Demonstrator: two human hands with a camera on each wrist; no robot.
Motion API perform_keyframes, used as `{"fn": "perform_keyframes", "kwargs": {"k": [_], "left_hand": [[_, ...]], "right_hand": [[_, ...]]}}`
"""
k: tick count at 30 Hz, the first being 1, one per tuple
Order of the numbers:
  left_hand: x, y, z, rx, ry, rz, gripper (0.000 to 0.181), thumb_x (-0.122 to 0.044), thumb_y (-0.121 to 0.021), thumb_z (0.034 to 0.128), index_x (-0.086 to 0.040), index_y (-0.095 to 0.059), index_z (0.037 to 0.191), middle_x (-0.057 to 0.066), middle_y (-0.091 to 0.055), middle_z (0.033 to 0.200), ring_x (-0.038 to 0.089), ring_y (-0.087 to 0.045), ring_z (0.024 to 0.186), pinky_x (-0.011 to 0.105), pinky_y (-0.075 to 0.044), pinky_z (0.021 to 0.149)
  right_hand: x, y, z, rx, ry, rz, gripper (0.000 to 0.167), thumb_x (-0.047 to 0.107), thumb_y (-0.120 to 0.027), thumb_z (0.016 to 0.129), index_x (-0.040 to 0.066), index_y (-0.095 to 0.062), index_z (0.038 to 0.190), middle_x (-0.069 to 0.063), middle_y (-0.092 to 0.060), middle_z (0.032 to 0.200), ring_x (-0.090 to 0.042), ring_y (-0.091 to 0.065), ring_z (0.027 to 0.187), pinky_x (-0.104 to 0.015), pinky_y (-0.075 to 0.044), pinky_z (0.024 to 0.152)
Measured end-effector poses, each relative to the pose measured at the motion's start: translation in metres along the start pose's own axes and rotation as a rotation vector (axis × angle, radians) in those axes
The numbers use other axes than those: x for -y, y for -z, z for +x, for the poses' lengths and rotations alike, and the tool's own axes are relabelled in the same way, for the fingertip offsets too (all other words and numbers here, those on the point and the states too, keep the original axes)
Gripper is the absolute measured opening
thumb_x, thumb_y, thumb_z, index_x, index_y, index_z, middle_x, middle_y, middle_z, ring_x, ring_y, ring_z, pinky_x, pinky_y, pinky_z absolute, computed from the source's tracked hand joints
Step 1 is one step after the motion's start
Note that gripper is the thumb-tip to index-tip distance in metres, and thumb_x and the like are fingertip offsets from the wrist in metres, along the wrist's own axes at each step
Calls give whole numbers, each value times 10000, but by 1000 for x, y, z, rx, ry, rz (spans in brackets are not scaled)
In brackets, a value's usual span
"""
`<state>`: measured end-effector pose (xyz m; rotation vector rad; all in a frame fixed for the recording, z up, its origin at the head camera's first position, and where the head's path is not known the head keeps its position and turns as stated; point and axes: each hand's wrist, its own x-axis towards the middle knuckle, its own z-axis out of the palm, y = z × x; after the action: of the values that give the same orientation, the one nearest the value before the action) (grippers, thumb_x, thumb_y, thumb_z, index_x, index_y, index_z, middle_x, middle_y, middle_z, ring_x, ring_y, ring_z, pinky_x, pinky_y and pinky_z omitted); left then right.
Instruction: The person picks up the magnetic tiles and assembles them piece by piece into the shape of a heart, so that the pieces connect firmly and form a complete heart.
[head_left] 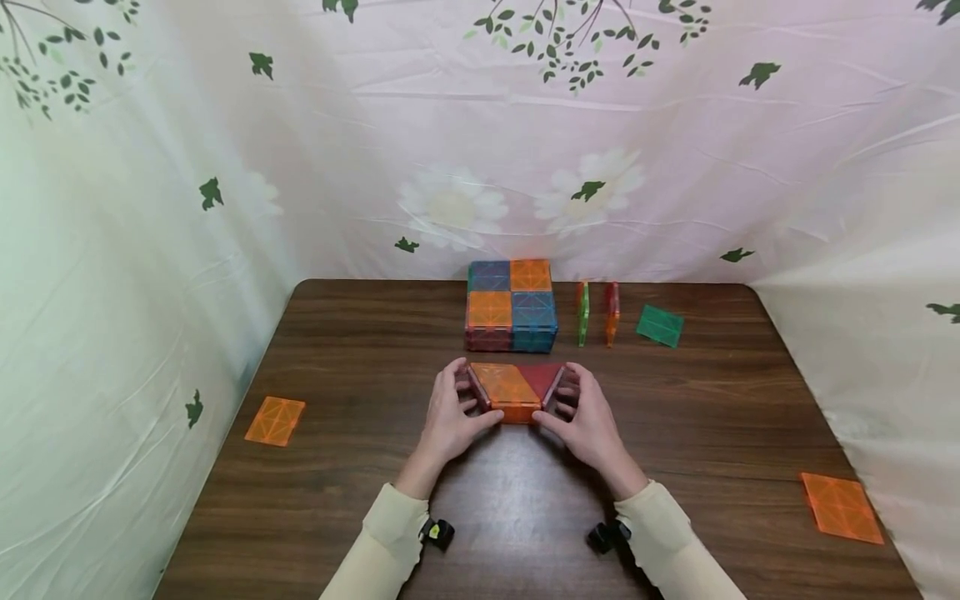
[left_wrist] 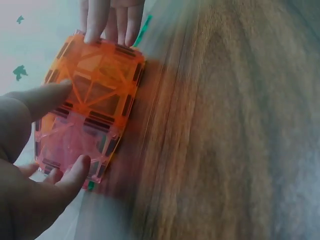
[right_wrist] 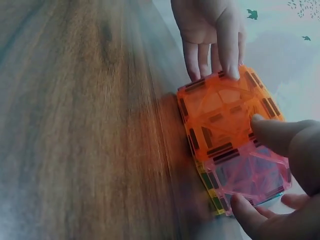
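Note:
In the head view, a trapezoid-shaped block of translucent magnetic tiles (head_left: 504, 385) stands on the table, with orange and red tiles on top and an orange front. My left hand (head_left: 450, 417) grips its left slanted side, thumb at the front corner. On the opposite side my right hand (head_left: 591, 418) holds the block the same way. Both wrist views show the orange front tile (left_wrist: 102, 82) and a pink side tile (right_wrist: 250, 172) between the fingers. Just behind stands a larger box of blue and orange magnetic tiles (head_left: 512, 308), apart from the held block.
Right of the larger box, two narrow upright tile stacks, one green-edged (head_left: 583, 315) and one red-orange (head_left: 612, 315), stand beside a flat green tile (head_left: 660, 326). Flat orange tiles lie at the table's left (head_left: 275, 421) and right (head_left: 842, 507). A printed curtain (head_left: 480, 125) hangs behind the table.

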<state>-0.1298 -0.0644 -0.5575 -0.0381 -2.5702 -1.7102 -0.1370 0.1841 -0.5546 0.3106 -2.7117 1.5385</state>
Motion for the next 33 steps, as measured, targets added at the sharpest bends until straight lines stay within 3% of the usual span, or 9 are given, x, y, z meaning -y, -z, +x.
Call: {"fn": "perform_keyframes", "kwargs": {"k": [5,15,23,33], "left_hand": [[0,-3,9,-9,36,38,971,-142,-955,782,-84,-375,1558,162,-453,1461,298,-568,1271,390,-587,958],[2,-5,30,-59,-15,37,974,-133,-955,782,-74,-385,1570,163,-452,1444,302,-559,1249,395,-576,981],[2,-6,37,-93,-25,17,984,-101,-947,785,-82,-373,1584,181,-420,1492,315,-563,1297,403,-575,984],[3,-7,41,-102,-36,24,1004,-123,-947,791,-93,-346,1596,177,-420,1502,315,-547,1339,403,-565,1001]], "right_hand": [[-1,0,9,11,-14,-7,906,164,-886,874,38,-340,1586,-227,-500,1449,-373,-601,1294,-487,-573,967],[-1,-2,35,-4,1,-24,873,140,-883,873,58,-371,1576,-201,-524,1443,-360,-618,1281,-471,-577,960],[4,-1,43,-1,-23,-21,924,161,-876,884,53,-312,1607,-242,-416,1531,-371,-606,1304,-473,-577,964],[4,-1,50,-27,-52,-9,925,164,-886,873,101,-316,1599,-221,-420,1525,-366,-596,1318,-483,-571,976]]}}
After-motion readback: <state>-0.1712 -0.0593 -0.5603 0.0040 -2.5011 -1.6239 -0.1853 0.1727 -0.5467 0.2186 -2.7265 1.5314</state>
